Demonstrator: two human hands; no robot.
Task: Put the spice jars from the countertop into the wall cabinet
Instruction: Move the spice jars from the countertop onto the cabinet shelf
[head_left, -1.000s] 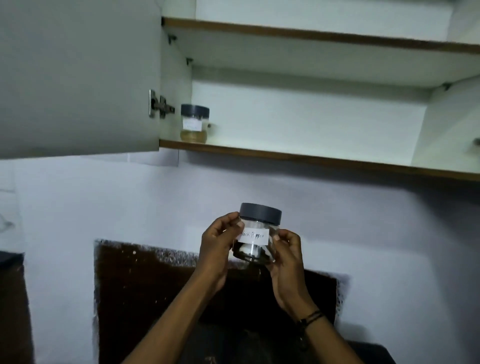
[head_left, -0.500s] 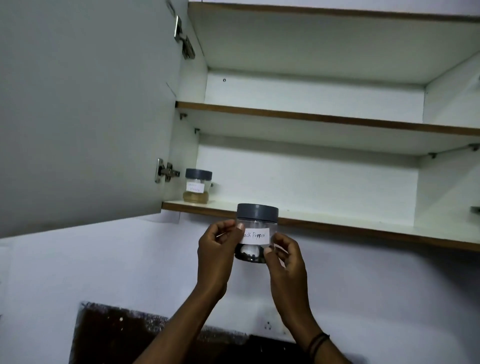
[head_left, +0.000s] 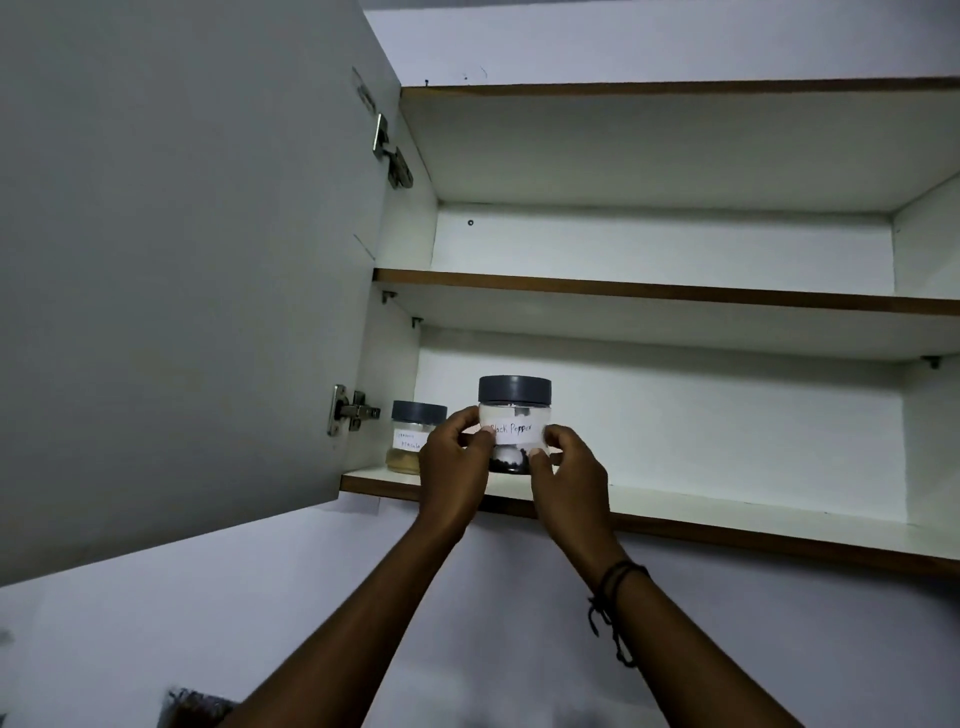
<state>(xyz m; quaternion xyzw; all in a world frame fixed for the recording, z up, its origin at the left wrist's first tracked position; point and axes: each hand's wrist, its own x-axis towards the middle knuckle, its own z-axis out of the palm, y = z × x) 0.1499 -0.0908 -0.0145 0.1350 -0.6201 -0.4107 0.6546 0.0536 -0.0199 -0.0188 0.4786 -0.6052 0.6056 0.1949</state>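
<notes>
A clear black pepper jar (head_left: 514, 410) with a grey lid and a white handwritten label is held between both my hands at the front of the wall cabinet's bottom shelf (head_left: 727, 512). My left hand (head_left: 452, 462) grips its left side, my right hand (head_left: 569, 475) its right side. Whether the jar's base touches the shelf is hidden by my fingers. A second grey-lidded jar (head_left: 415, 434) with yellowish contents stands on the same shelf just to the left, near the cabinet's left wall.
The cabinet door (head_left: 182, 260) hangs open at the left, with hinges (head_left: 350, 410) on its inner edge. A middle shelf (head_left: 675, 293) and an upper compartment above it hold nothing. The bottom shelf's right part is bare. White wall lies below.
Both hands have lifted the black pepper jar from below the shelf edge up to the bottom shelf, beside the other jar. The view has tilted upward.
</notes>
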